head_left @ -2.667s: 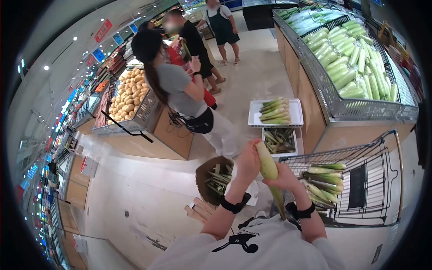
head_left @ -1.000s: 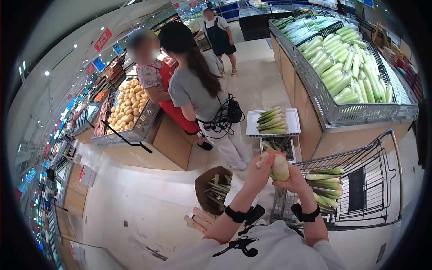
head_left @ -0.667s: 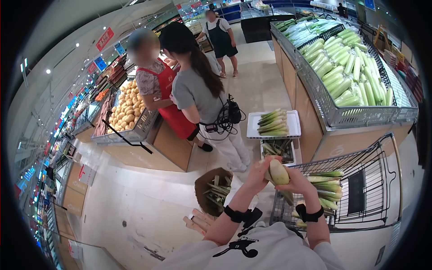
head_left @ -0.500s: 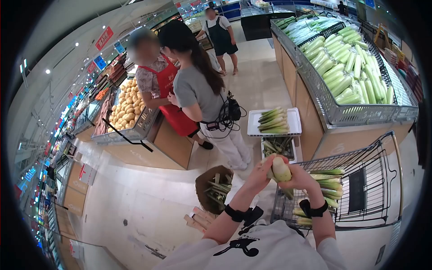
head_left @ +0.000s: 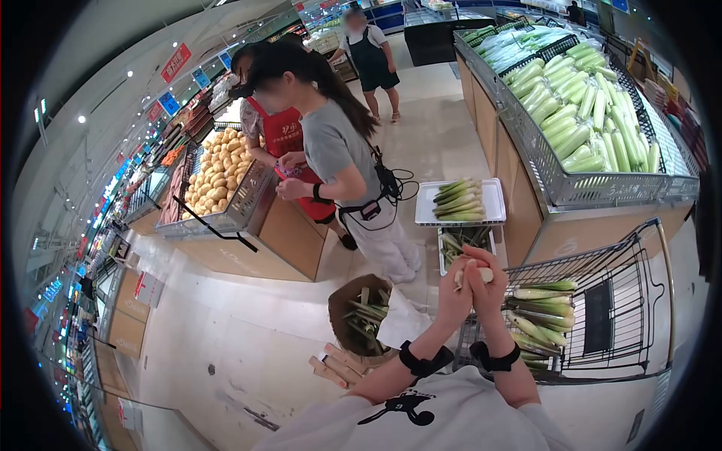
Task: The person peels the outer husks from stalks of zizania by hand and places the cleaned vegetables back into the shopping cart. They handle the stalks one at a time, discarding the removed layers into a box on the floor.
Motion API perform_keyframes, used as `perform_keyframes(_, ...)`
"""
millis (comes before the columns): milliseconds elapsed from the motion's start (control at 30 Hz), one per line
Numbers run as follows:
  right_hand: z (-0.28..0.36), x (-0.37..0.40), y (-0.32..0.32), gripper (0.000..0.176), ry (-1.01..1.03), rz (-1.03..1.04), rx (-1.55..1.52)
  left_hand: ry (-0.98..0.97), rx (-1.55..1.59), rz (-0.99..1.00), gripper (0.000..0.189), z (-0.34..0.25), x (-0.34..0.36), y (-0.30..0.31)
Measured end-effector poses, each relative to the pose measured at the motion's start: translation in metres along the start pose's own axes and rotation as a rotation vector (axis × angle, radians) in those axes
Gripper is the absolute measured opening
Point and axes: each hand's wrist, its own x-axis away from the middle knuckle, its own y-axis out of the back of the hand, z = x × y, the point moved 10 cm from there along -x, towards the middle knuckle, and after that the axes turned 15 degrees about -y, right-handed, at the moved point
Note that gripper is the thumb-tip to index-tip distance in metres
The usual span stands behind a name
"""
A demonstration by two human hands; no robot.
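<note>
My left hand (head_left: 453, 292) and my right hand (head_left: 489, 284) are pressed together in front of me, above the near side of the shopping cart. Both are closed around a pale water bamboo shoot (head_left: 485, 276). Only its whitish end shows between the fingers; the rest is hidden by my hands. Several more green-and-white water bamboo shoots (head_left: 543, 312) lie in the cart (head_left: 656, 301), to the right of my hands. Beyond my hands, a white tray (head_left: 492, 210) carries a row of trimmed shoots (head_left: 460, 199).
A brown bag (head_left: 342, 319) of green leaf scraps stands at left on the floor. Under the tray, a bin (head_left: 445, 259) holds more stalks. Packed green vegetables (head_left: 594, 113) fill the right stand; potatoes (head_left: 218, 177) fill the left one. Two people stand close by, another farther back.
My hands have drawn together and turned, covering most of the shoot. More shoots in the cart are now visible. The person in grey has turned and raised their hands toward the person in red.
</note>
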Motion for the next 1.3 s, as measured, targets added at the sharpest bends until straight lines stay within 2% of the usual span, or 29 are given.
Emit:
perform_keyframes(100,-0.005,0.001,-0.002,0.040,0.052,0.021,-0.023,0.059,-0.039,0.014,0.019,0.007,0.004,0.001)
perform_keyframes(167,-0.008,0.002,0.007,0.039,0.120,-0.015,-0.119,0.009,-0.219,0.072,0.019,0.005,0.001,-0.001)
perform_keyframes(233,-0.004,0.001,0.016,0.041,0.164,-0.045,-0.084,0.018,-0.041,0.235,0.017,0.012,-0.003,-0.013)
perform_keyframes(267,-0.006,0.001,0.018,0.044,0.140,-0.038,-0.186,0.049,-0.010,0.262,0.017,0.013,-0.003,-0.016)
perform_keyframes(333,-0.002,0.001,0.022,0.047,0.182,-0.046,-0.201,-0.080,-0.001,0.320,0.021,-0.005,-0.010,-0.024)
perform_keyframes(367,0.003,0.002,0.022,0.047,0.176,-0.065,-0.195,-0.071,0.010,0.334,0.021,-0.007,-0.007,-0.028)
perform_keyframes(433,0.012,0.005,0.025,0.049,0.142,-0.127,-0.186,0.056,0.068,0.245,0.020,0.002,-0.001,-0.024)
perform_keyframes(467,0.012,0.006,0.025,0.049,0.140,-0.135,-0.184,0.060,0.072,0.251,0.020,0.003,0.000,-0.024)
perform_keyframes(533,0.009,0.007,0.022,0.050,0.097,-0.085,-0.182,-0.109,0.022,0.233,0.017,-0.008,-0.003,-0.022)
perform_keyframes(667,0.021,0.009,0.022,0.053,0.194,0.017,-0.210,-0.119,-0.099,0.287,0.015,-0.024,-0.006,-0.023)
perform_keyframes(800,0.027,0.014,0.016,0.054,0.231,0.042,-0.094,-0.112,-0.123,0.226,0.012,-0.027,-0.009,-0.022)
perform_keyframes(900,0.026,0.014,0.018,0.048,0.235,-0.012,-0.145,-0.145,-0.160,0.166,0.012,-0.021,-0.010,-0.019)
perform_keyframes(967,0.015,0.014,0.023,0.042,0.128,-0.114,-0.392,-0.166,-0.185,0.137,0.012,-0.024,-0.005,-0.019)
perform_keyframes(1000,0.015,0.013,0.024,0.042,0.129,-0.114,-0.393,-0.116,-0.091,0.022,0.012,-0.024,-0.003,-0.012)
perform_keyframes(1033,0.021,0.015,0.028,0.039,0.180,-0.193,-0.232,-0.065,0.005,-0.091,0.012,-0.021,0.001,-0.006)
perform_keyframes(1067,0.027,0.016,0.031,0.036,0.234,-0.274,-0.071,-0.070,0.007,-0.086,0.012,-0.020,0.003,-0.010)
perform_keyframes(1100,0.013,0.014,0.025,0.028,0.096,-0.171,-0.259,-0.150,-0.073,-0.111,0.013,-0.026,0.005,-0.009)
perform_keyframes(1133,0.015,0.014,0.024,0.028,0.098,-0.174,-0.257,-0.225,-0.154,-0.137,0.014,-0.034,0.006,-0.008)
perform_keyframes(1167,0.016,0.016,0.026,0.024,0.086,-0.209,-0.297,-0.223,-0.150,-0.133,0.014,-0.034,0.005,-0.007)
perform_keyframes(1233,0.017,0.018,0.032,0.026,0.086,-0.234,-0.271,-0.252,-0.196,0.078,0.015,-0.039,-0.002,-0.023)
perform_keyframes(1300,0.011,0.016,0.034,0.028,0.084,-0.212,-0.282,-0.273,-0.217,0.095,0.015,-0.042,-0.002,-0.025)
